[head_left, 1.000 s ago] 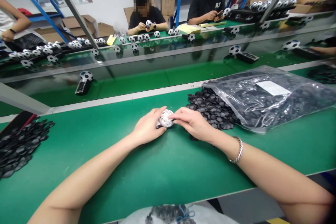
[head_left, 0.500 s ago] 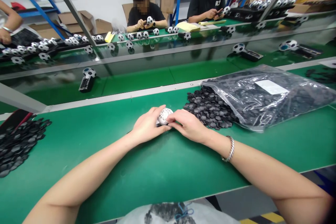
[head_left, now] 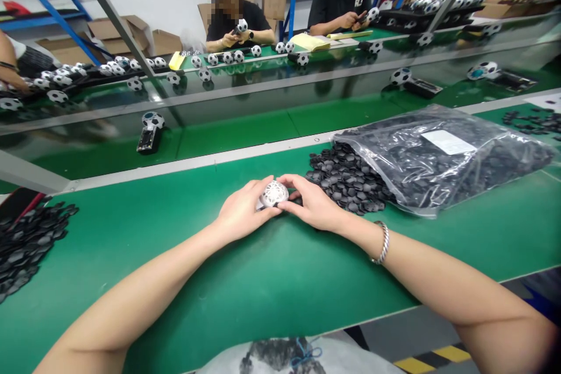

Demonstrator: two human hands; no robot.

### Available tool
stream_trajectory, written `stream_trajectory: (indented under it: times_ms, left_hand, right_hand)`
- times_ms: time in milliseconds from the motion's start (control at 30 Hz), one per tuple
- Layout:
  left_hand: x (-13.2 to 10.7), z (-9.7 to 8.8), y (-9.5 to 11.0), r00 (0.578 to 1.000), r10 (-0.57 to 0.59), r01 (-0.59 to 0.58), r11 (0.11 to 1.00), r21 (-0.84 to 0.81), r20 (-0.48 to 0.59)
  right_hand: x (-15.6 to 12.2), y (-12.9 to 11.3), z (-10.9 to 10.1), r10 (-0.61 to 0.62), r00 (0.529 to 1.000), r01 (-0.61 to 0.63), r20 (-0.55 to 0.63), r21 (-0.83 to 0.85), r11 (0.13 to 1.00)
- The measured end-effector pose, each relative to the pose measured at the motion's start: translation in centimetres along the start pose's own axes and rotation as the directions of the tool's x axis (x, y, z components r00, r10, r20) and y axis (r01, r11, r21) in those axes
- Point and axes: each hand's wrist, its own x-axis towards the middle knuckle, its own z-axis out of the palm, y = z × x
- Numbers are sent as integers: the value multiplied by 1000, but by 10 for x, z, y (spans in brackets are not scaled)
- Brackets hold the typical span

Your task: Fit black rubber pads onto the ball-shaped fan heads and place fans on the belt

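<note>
Between my two hands, just above the green table (head_left: 245, 292), is a small white openwork ball shell (head_left: 274, 193) with cut-out holes. My left hand (head_left: 245, 207) is closed round its left side, thumb along the lower edge. On the other side my right hand (head_left: 313, 204) grips the shell's right edge with thumb and fingers. Part of the shell's underside is hidden by the fingers. Close beyond my right hand lies a heap of small black plastic pieces (head_left: 346, 181), spilling from a clear plastic bag (head_left: 464, 169) with a white label.
More black pieces (head_left: 30, 245) are piled at the left. Past the metal rail, a green conveyor (head_left: 245, 125) carries soccer-ball units with black bases (head_left: 149, 134). Across it, co-workers (head_left: 239, 23) handle similar balls. A slanted metal post (head_left: 109, 11) rises at the left.
The white shell has been turned so its patterned face shows more fully. My right fingers have shifted from its front to its right edge. The view has tilted slightly.
</note>
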Motion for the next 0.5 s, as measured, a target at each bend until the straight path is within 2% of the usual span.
stream_trajectory:
  times_ms: [233, 400, 500]
  left_hand:
    - [-2, 2, -3, 1000, 30, -30, 999, 29, 5]
    - [0, 3, -2, 999, 45, -44, 998, 49, -6]
    - [1, 2, -2, 999, 52, -52, 998, 36, -2]
  right_hand:
    - [-2, 1, -2, 8, 1000, -8, 2, 1, 1000]
    - [-3, 1, 3, -15, 1000, 14, -23, -42, 999]
    - [0, 1, -2, -4, 1000, 2, -27, -91, 996]
